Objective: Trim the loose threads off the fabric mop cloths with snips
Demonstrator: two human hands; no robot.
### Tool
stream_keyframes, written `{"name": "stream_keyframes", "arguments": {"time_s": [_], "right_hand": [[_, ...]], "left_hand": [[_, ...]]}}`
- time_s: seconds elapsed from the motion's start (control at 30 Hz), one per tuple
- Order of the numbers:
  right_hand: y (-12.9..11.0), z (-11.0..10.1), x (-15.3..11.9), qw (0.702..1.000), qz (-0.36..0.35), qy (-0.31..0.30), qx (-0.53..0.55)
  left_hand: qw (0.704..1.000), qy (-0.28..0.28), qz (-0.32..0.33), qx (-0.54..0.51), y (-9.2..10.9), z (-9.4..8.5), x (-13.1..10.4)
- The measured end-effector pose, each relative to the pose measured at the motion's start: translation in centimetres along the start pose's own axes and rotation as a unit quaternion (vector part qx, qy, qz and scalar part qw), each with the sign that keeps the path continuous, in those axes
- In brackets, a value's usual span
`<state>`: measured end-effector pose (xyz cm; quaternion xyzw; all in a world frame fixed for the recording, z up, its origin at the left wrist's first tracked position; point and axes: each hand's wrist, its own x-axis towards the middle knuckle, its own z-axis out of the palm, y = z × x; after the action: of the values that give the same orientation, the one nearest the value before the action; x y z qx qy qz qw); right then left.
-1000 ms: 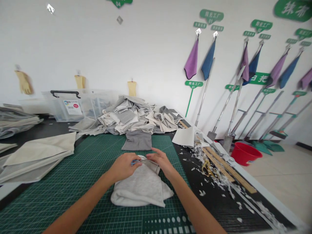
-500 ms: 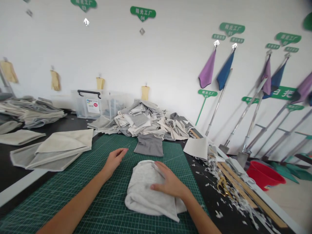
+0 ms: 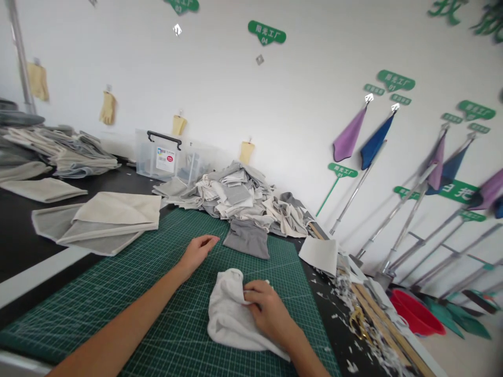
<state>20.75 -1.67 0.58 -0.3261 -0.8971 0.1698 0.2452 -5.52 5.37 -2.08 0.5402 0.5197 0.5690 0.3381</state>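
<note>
Pinching its right side, the right hand (image 3: 269, 311) held a pale grey cloth (image 3: 226, 314) on the green mat (image 3: 181, 330); the left hand (image 3: 197, 253) was near it, fingers bunched, whether around anything I could not tell. Beyond, a darker cloth (image 3: 247, 240) lay by a heap of cloths (image 3: 236, 193)

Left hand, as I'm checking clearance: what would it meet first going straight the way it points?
The left hand would probably meet the dark grey cloth on the green cutting mat, though the hand's height is unclear; it might pass above.
</note>
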Motion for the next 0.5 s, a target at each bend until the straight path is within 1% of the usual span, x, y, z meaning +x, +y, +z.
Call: {"name": "stream_keyframes", "arguments": {"time_s": [0.1, 0.17, 0.23, 0.33, 0.37, 0.43, 0.5], "right_hand": [[-0.7, 0.4, -0.1, 0.999, -0.033, 0.003, 0.012], [-1.0, 0.2, -0.3, 0.998, -0.027, 0.037, 0.05], [-1.1, -0.1, -0.6, 0.991, -0.006, 0.109, 0.076], [-1.1, -0.4, -0.9, 0.973, 0.029, 0.219, 0.073], [-1.2, -0.4, -0.8, 0.966, 0.044, 0.242, 0.073], [-1.8, -0.5, -0.1, 0.955, 0.083, 0.27, 0.093], [-3.0, -0.8, 1.9, 0.944, 0.119, 0.272, 0.141]], "left_hand": [[0.998, 0.0, 0.029, 0.051, 0.1, 0.0, 0.1], [0.994, -0.008, 0.049, 0.094, 0.2, 0.1, -0.1], [0.987, -0.027, 0.07, 0.143, 0.5, 0.3, -0.6], [0.968, -0.076, 0.1, 0.217, 0.9, 0.7, -1.4], [0.961, -0.091, 0.109, 0.237, 1.1, 0.8, -1.7], [0.946, -0.127, 0.122, 0.272, 1.3, 0.9, -2.0], [0.93, -0.159, 0.126, 0.306, 1.4, 0.8, -2.2]]}}
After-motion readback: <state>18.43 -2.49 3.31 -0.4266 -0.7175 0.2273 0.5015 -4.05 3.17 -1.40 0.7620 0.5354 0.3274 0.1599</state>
